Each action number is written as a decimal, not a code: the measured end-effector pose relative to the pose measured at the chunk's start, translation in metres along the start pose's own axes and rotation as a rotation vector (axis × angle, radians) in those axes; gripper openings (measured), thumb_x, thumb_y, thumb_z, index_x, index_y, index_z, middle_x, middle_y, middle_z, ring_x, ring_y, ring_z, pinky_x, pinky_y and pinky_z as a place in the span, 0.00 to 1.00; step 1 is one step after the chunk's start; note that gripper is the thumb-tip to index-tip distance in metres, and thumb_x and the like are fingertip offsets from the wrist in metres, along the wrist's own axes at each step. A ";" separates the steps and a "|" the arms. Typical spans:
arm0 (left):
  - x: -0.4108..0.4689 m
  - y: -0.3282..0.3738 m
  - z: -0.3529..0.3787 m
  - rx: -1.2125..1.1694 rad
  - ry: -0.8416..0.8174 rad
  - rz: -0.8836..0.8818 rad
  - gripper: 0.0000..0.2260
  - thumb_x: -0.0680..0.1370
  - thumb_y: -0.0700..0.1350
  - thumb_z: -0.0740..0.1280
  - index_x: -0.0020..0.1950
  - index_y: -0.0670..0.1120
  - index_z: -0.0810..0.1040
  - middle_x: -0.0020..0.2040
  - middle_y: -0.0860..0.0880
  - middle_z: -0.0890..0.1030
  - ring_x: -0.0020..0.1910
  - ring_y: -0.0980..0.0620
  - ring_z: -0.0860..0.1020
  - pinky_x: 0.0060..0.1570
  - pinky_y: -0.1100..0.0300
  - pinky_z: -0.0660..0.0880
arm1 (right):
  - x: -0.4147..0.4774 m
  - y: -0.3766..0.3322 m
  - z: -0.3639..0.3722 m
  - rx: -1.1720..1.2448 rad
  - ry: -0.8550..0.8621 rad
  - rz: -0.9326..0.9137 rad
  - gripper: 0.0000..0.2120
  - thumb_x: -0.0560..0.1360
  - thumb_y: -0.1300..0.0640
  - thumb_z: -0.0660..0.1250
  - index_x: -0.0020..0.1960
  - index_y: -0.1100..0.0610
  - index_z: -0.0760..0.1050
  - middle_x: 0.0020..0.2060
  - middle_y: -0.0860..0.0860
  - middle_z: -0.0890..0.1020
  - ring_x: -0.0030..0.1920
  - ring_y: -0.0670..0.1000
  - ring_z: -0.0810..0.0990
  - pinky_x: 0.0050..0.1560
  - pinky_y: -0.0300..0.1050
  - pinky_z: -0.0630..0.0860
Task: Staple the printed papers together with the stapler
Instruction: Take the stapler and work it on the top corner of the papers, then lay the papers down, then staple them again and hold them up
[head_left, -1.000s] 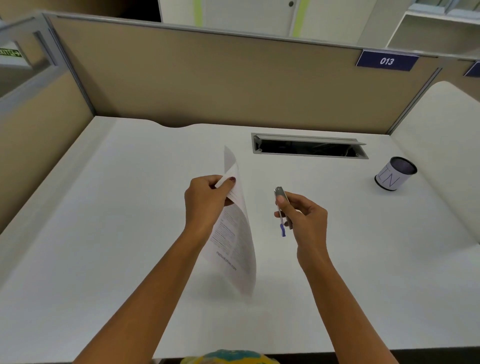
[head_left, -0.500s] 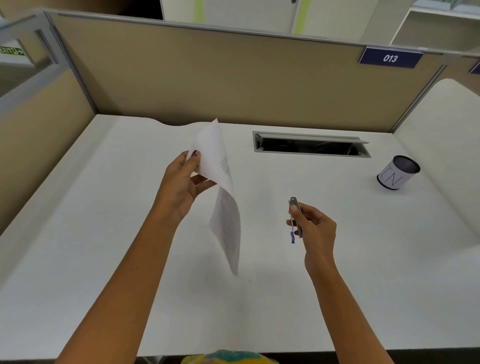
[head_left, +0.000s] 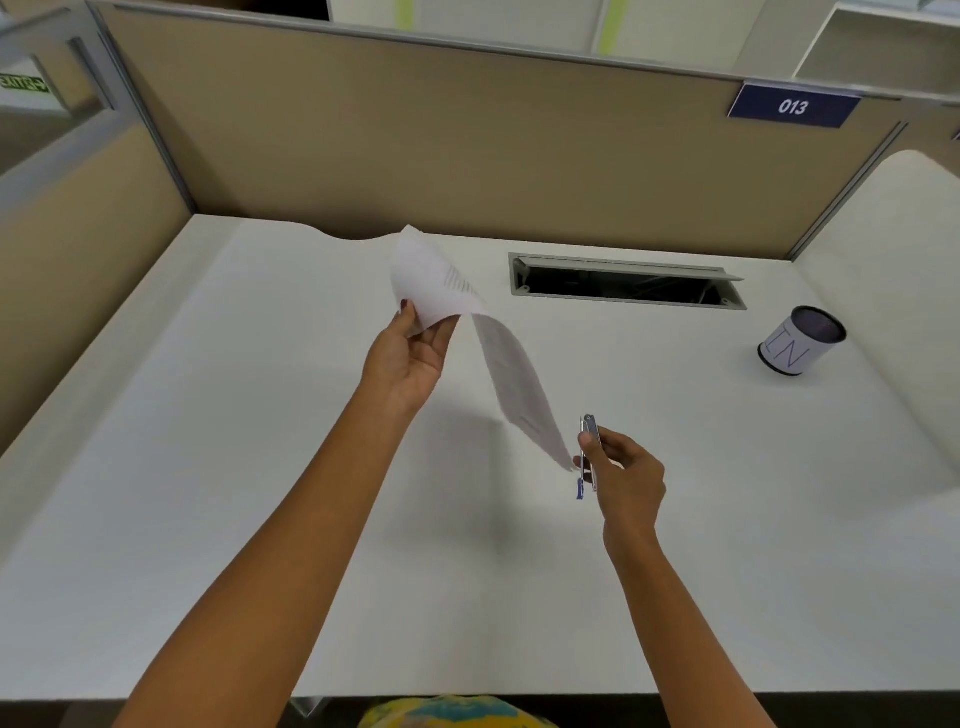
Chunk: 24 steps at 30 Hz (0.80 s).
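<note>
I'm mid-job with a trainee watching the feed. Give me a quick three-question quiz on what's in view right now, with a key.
1. True or false: the small silver metal stapler with a blue tip lies on the white desk.
2. Which hand holds the white printed papers? A) left hand B) right hand C) neither
3. Fill in: the white cylindrical cup with a dark rim stands to the ____ of the grey rectangular cable slot.

Key: 1 false, the right hand holds it above the desk; 2 A; 3 right.
</note>
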<state>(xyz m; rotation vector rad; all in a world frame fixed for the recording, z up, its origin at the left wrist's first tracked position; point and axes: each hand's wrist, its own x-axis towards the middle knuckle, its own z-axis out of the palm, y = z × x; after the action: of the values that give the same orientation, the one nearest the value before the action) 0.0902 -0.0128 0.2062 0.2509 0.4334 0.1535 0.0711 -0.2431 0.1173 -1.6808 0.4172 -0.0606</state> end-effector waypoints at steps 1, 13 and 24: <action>0.001 -0.001 -0.006 -0.010 0.006 0.009 0.09 0.80 0.39 0.61 0.59 0.37 0.74 0.53 0.38 0.81 0.62 0.40 0.77 0.47 0.48 0.79 | 0.001 0.003 -0.001 -0.006 0.007 0.004 0.09 0.71 0.53 0.74 0.50 0.56 0.83 0.41 0.52 0.86 0.37 0.49 0.85 0.37 0.37 0.76; 0.001 -0.003 -0.135 0.362 0.379 0.084 0.16 0.80 0.38 0.61 0.68 0.39 0.69 0.66 0.40 0.74 0.59 0.41 0.76 0.55 0.43 0.75 | 0.013 0.044 0.003 -0.163 0.012 0.086 0.15 0.77 0.51 0.68 0.58 0.59 0.76 0.46 0.56 0.83 0.44 0.57 0.83 0.45 0.47 0.79; 0.001 0.001 -0.188 0.998 0.823 0.198 0.10 0.77 0.38 0.67 0.57 0.35 0.77 0.58 0.40 0.80 0.54 0.38 0.80 0.53 0.50 0.78 | 0.020 0.063 0.011 -0.360 -0.033 0.064 0.10 0.76 0.56 0.69 0.54 0.61 0.78 0.46 0.57 0.83 0.42 0.57 0.83 0.50 0.51 0.80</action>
<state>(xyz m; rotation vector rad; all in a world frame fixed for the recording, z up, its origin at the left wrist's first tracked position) 0.0099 0.0271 0.0412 1.2357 1.2961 0.2232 0.0782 -0.2452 0.0509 -2.0171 0.4771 0.0950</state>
